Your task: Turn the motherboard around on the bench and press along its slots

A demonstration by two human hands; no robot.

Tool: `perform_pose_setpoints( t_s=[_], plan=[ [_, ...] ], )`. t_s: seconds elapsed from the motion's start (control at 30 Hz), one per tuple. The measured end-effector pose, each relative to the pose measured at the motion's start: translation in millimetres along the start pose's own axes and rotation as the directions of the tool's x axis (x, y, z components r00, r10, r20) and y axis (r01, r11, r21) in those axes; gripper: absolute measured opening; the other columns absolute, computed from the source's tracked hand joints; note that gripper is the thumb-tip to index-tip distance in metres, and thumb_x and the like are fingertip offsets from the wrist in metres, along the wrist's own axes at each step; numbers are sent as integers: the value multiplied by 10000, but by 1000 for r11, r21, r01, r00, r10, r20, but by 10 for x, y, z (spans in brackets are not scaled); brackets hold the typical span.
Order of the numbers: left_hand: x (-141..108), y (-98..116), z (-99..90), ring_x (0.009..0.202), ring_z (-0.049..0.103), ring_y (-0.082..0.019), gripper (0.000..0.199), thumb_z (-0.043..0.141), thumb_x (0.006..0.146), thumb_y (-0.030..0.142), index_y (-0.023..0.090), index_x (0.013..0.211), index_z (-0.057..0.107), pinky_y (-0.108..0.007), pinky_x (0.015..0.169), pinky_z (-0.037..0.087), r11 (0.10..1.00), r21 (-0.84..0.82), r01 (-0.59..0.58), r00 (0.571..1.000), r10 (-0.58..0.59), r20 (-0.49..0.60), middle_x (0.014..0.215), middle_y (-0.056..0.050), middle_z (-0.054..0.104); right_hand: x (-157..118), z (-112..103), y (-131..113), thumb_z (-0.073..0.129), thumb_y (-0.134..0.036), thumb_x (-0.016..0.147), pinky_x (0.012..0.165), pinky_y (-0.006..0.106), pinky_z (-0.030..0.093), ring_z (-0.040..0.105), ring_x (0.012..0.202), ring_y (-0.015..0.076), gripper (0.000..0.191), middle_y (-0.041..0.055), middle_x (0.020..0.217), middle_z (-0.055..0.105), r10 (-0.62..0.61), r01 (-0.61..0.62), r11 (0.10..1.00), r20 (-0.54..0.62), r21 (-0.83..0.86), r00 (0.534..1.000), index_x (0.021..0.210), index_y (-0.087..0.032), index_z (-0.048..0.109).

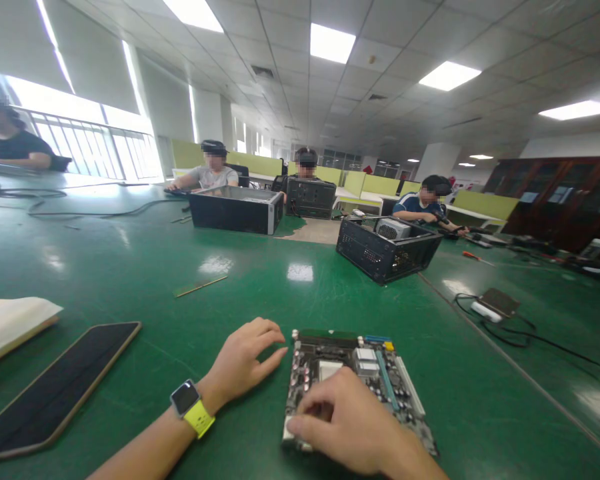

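A motherboard (387,393) lies flat on the green table in front of me, with white and blue slots on its right side and a green memory stick (327,335) along its far edge. My right hand (350,420) reaches over the near left part of the board. Its fingers are curled, with the thumb beside a white connector (287,437); whatever the fingertips grip is hidden. Just left of the board, my left hand (247,357) is open and holds nothing, its fingertips close to the edge. A watch with a yellow strap (199,419) is on that wrist.
A black mat-like panel (60,387) and a papery stack (15,327) lie at left. Beyond the hands are a thin stick (201,287), an open computer case (387,250) and a closed one (235,210). Cables and an adapter (486,311) lie right. Several people sit around the table.
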State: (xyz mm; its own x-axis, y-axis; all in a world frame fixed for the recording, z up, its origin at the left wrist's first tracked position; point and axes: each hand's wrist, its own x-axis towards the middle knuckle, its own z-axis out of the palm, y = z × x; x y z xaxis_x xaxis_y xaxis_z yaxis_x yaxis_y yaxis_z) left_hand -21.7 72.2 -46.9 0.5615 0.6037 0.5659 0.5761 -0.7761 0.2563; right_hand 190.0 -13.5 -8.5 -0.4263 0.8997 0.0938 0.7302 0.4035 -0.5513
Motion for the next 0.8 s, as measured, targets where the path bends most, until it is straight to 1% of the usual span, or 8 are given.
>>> perform_pose_setpoints(
  t_s=[0.03,0.1,0.17,0.2,0.27,0.37,0.5,0.8],
  plan=[
    [0,13,1,920,586,-206,127,551,875,271,210,941,641,-336,810,488,1000,-17,-16,999,17,30,1006,-64,640,0,-27,-10,511,-437,854,558,223,386,606,597,124,301,-25,660,689,-18,21,997,-46,71,999,738,-245,711],
    [-3,29,10,997,573,-229,131,603,844,298,218,941,641,-367,854,481,999,-36,-24,996,27,80,1107,-73,621,43,-115,116,467,-403,888,627,231,418,616,662,130,321,-11,723,700,27,-4,995,-237,98,971,761,-231,706],
    [-7,33,23,1057,555,-249,148,641,816,315,224,932,643,-392,882,476,999,-43,-16,994,21,110,1185,-78,601,125,-191,385,472,-384,882,745,267,442,628,800,166,292,32,857,711,79,-65,997,-409,48,909,847,-211,705],
    [-7,32,29,1076,549,-254,152,649,810,317,226,932,643,-400,892,473,999,-48,-14,992,19,121,1202,-77,599,168,-208,540,504,-371,860,840,295,434,616,924,189,271,55,984,701,81,-80,997,-440,21,894,957,-204,694],
    [-7,25,37,1079,554,-249,161,647,814,307,228,953,645,-401,904,471,997,-71,-13,990,23,140,1185,-73,618,240,-196,813,536,-344,833,940,333,398,566,1071,209,326,75,1134,657,100,-109,994,-403,0,910,1099,-197,655],
    [-4,14,35,1041,583,-232,203,639,823,297,225,1012,643,-382,899,478,994,-112,-7,988,24,155,1132,-68,648,293,-103,1009,523,-301,832,912,329,408,586,1004,194,263,53,1056,682,154,-159,987,-293,8,944,1017,-217,690],
    [-1,9,9,1009,596,-229,244,660,796,308,222,1024,639,-375,880,479,994,-113,5,985,15,172,1103,-62,658,302,0,955,525,-247,817,864,310,402,585,913,180,192,16,933,692,194,-203,979,-313,5,930,872,-236,709],
    [1,13,-27,968,583,-238,324,676,749,302,218,1059,639,-398,867,468,992,-118,-49,988,65,138,1049,-59,673,300,43,922,523,-248,815,846,302,397,579,908,180,183,14,928,683,217,-231,973,-326,-3,920,872,-241,697]
  ],
)
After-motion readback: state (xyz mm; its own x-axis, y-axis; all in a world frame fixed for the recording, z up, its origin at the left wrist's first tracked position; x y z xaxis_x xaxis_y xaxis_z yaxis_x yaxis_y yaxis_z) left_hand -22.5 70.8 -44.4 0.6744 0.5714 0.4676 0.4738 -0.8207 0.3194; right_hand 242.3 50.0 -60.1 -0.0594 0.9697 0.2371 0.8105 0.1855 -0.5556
